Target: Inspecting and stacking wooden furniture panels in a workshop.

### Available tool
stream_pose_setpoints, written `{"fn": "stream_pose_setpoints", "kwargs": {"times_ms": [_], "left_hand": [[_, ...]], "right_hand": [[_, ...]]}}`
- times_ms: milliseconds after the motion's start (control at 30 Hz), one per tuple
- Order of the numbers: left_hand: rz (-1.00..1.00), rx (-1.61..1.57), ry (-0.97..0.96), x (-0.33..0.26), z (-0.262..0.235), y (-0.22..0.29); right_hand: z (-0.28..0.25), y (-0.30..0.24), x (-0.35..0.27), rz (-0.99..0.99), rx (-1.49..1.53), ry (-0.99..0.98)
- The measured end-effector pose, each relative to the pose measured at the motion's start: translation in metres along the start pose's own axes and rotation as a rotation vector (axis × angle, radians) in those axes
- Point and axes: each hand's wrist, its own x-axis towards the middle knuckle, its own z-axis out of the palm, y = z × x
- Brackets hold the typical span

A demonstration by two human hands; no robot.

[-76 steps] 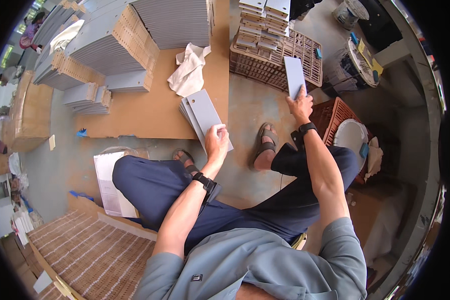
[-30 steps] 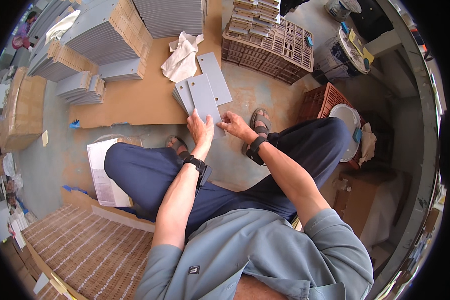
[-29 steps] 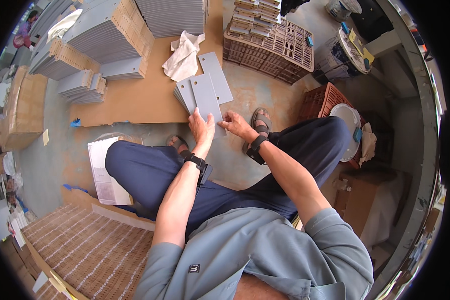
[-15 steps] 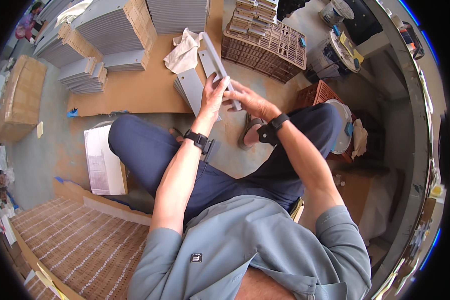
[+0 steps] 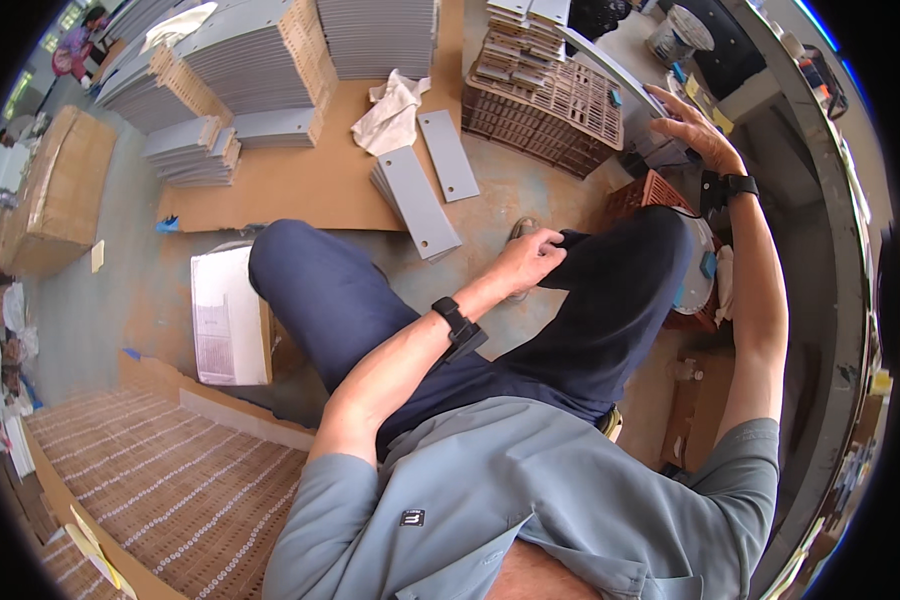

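Note:
My right hand [image 5: 700,138] is stretched out to the far right, its thumb and fingers around the near end of a long grey panel [image 5: 610,66]. That panel slants away past the crate stack, seen nearly edge-on. My left hand [image 5: 532,262] hovers by my right knee, fingers loosely curled and apart, with nothing visible in it. Between my knees and the cardboard lies a small fanned stack of grey panels [image 5: 417,203], each with a hole near its end. Beside it rests a single grey panel [image 5: 448,155]. A crumpled white cloth [image 5: 390,112] lies just beyond them.
Tall stacks of grey panels [image 5: 245,60] stand on a cardboard sheet [image 5: 270,195] at far left. A brown plastic crate [image 5: 540,110] carries more panels. Buckets [image 5: 680,33] and a red crate [image 5: 653,192] are at right. Cardboard boxes [image 5: 65,190] stand left; a metal frame edges the right.
My right hand has carried the grey panel from the middle to the far right. My left hand has let go of it and drawn back toward my right knee.

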Motion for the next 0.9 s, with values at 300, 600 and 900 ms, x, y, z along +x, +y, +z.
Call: {"fn": "stream_pose_setpoints", "kwargs": {"times_ms": [300,600,900], "left_hand": [[-0.123,0.579,-0.122,0.006,-0.05,0.039],[-0.031,0.572,-0.197,0.024,-0.135,0.048],[-0.038,0.656,-0.047,0.017,-0.13,0.028]], "right_hand": [[0.121,0.109,0.033,0.283,-0.066,0.488],[0.237,0.131,0.117,0.594,-0.017,0.215],[0.272,0.115,0.104,0.332,-0.003,0.476]]}}
